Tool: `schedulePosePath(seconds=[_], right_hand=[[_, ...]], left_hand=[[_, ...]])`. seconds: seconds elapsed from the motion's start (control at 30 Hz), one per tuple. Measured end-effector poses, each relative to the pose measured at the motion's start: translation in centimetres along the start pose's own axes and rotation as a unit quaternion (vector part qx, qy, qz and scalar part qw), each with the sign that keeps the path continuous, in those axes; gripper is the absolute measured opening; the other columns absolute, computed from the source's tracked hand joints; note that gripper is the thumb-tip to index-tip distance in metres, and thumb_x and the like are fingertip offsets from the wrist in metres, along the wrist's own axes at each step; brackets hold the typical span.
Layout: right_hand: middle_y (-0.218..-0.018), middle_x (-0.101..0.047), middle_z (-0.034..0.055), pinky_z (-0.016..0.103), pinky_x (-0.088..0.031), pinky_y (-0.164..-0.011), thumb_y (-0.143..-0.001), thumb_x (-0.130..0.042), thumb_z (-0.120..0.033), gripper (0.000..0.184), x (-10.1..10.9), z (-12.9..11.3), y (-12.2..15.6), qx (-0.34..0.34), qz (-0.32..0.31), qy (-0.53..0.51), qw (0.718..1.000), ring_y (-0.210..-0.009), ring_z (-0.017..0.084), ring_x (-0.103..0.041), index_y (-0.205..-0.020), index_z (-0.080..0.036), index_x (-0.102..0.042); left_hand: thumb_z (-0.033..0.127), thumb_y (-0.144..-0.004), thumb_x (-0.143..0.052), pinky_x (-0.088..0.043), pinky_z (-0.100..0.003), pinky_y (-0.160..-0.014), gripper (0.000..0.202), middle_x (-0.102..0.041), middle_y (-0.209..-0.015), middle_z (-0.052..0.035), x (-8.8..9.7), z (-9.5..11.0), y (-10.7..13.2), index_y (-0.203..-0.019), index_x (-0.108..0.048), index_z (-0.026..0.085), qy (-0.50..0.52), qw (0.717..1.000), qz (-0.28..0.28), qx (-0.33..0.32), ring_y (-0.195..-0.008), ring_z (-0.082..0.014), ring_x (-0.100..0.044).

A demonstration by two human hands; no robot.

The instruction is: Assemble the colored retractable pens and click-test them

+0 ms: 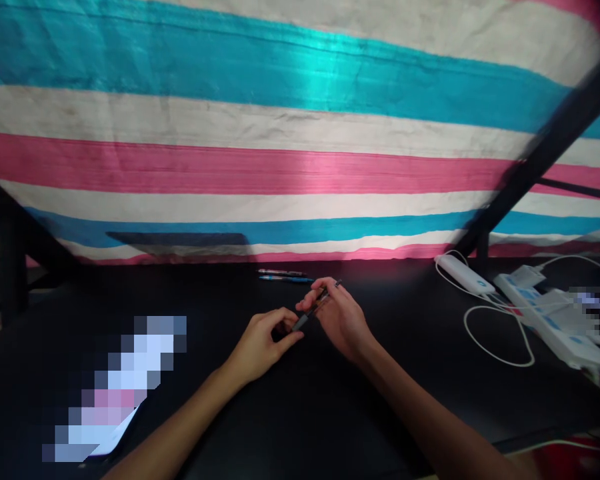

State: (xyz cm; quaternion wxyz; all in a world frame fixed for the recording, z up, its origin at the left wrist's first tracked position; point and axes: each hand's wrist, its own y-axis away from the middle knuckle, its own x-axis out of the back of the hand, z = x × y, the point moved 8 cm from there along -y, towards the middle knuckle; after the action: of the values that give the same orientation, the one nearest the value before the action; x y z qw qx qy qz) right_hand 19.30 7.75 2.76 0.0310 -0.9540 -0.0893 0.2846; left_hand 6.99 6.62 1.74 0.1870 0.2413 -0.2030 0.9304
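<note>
Over the middle of the black table, a pen (310, 313) with a clear barrel and a dark grey end slants up to the right between my hands. My left hand (263, 343) pinches the grey lower end with thumb and fingertips. The upper part of the barrel lies across the fingers of my right hand (345, 320), which are bent around it, palm partly turned up. Just beyond my hands, a blue pen (283, 279) and a dark pen (280, 272) lie side by side on the table.
The black table (205, 293) ends at a striped sheet (290, 173). A lit phone-like screen, pixelated, (125, 387) lies at left. At right are a white power strip (550, 320), a white box-shaped device (464, 273) and looped white cables (500, 360). Dark frame bars (545, 140) slant at both sides.
</note>
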Motion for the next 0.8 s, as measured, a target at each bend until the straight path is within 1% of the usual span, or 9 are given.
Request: schedulePosePath(seconds=[0.07, 0.17, 0.23, 0.3, 0.43, 0.53, 0.63, 0.73, 0.8], right_hand=[[-0.059, -0.046, -0.0025, 0.034, -0.046, -0.072, -0.088, -0.048, -0.043, 0.021, -0.3, -0.7, -0.1, 0.001, 0.001, -0.033, 0.999, -0.06, 0.015, -0.053, -0.082, -0.023, -0.052], [-0.054, -0.028, -0.0058, 0.029, -0.043, -0.058, -0.089, -0.041, -0.053, 0.034, 0.1, -1.9, -0.9, -0.009, 0.012, -0.086, 0.996, -0.046, 0.012, -0.033, -0.073, -0.023, -0.047], [-0.054, -0.024, -0.0058, 0.026, -0.036, -0.05, -0.087, -0.034, -0.062, 0.045, 0.4, -2.5, -1.5, -0.022, 0.005, -0.108, 0.994, -0.044, 0.011, -0.026, -0.068, -0.023, -0.044], [-0.053, -0.023, -0.0057, 0.025, -0.03, -0.044, -0.085, -0.03, -0.068, 0.052, 0.7, -2.8, -2.0, -0.031, 0.0, -0.111, 0.993, -0.043, 0.011, -0.021, -0.064, -0.022, -0.041], [-0.049, -0.021, -0.006, 0.024, -0.023, -0.041, -0.083, -0.03, -0.071, 0.055, 1.4, -2.9, -2.5, -0.03, 0.018, -0.088, 0.996, -0.041, 0.01, -0.016, -0.059, -0.022, -0.038], [-0.046, -0.022, -0.0066, 0.023, -0.021, -0.039, -0.084, -0.03, -0.068, 0.054, 1.0, -2.7, -2.7, -0.043, 0.019, -0.105, 0.993, -0.04, 0.009, -0.015, -0.057, -0.021, -0.037], [-0.043, -0.021, -0.0072, 0.021, -0.019, -0.038, -0.087, -0.029, -0.062, 0.053, 0.4, -2.7, -3.0, -0.064, -0.003, -0.153, 0.986, -0.038, 0.008, -0.013, -0.056, -0.02, -0.037], [-0.041, -0.02, -0.0078, 0.021, -0.015, -0.036, -0.086, -0.031, -0.054, 0.047, 0.3, -2.8, -3.6, -0.077, -0.003, -0.171, 0.982, -0.036, 0.007, -0.012, -0.054, -0.02, -0.036], [-0.039, -0.018, -0.0082, 0.021, -0.011, -0.035, -0.086, -0.033, -0.045, 0.042, 0.7, -2.7, -3.8, -0.088, 0.021, -0.158, 0.983, -0.035, 0.007, -0.009, -0.052, -0.02, -0.033]], left_hand=[[0.035, -0.079, -0.064, -0.044, -0.026, -0.068, 0.018, -0.065, -0.077, -0.0008, -0.1, 0.3, 0.1, -0.089, -0.064, 0.02, -0.011, 1.0, -0.004, -0.015, -0.07, -0.0152, -0.059], [0.036, -0.079, -0.065, -0.045, -0.027, -0.073, 0.027, -0.065, -0.08, -0.0013, -0.1, 0.6, 0.3, -0.101, -0.061, 0.021, -0.019, 0.999, -0.011, -0.03, -0.075, -0.0163, -0.06], [0.036, -0.081, -0.063, -0.045, -0.028, -0.076, 0.027, -0.065, -0.08, -0.0012, -0.2, 0.7, 0.3, -0.103, -0.06, 0.021, -0.027, 0.999, -0.022, -0.037, -0.077, -0.0167, -0.06], [0.036, -0.083, -0.059, -0.045, -0.028, -0.075, 0.024, -0.064, -0.079, -0.0008, -0.2, 0.7, 0.3, -0.103, -0.059, 0.021, -0.043, 0.998, -0.028, -0.041, -0.076, -0.0165, -0.06], [0.038, -0.086, -0.055, -0.043, -0.028, -0.074, 0.022, -0.063, -0.076, 0.0, -0.1, 0.6, 0.2, -0.1, -0.059, 0.022, -0.074, 0.996, -0.026, -0.041, -0.074, -0.0164, -0.058], [0.039, -0.086, -0.054, -0.042, -0.028, -0.074, 0.022, -0.062, -0.074, 0.0009, -0.1, 0.4, 0.2, -0.1, -0.059, 0.022, -0.091, 0.995, -0.031, -0.041, -0.073, -0.0161, -0.058], [0.041, -0.084, -0.058, -0.041, -0.029, -0.074, 0.023, -0.061, -0.072, 0.0015, 0.0, 0.3, 0.3, -0.097, -0.06, 0.022, -0.125, 0.99, -0.034, -0.049, -0.073, -0.0164, -0.057], [0.042, -0.084, -0.056, -0.039, -0.028, -0.068, 0.022, -0.058, -0.066, 0.0013, 0.3, -0.1, 0.2, -0.082, -0.062, 0.021, -0.176, 0.983, -0.024, -0.044, -0.069, -0.0161, -0.055], [0.041, -0.087, -0.051, -0.038, -0.027, -0.063, 0.029, -0.054, -0.062, 0.0009, 0.8, -0.6, 0.1, -0.07, -0.06, 0.02, -0.207, 0.978, -0.007, -0.022, -0.064, -0.0154, -0.053]])
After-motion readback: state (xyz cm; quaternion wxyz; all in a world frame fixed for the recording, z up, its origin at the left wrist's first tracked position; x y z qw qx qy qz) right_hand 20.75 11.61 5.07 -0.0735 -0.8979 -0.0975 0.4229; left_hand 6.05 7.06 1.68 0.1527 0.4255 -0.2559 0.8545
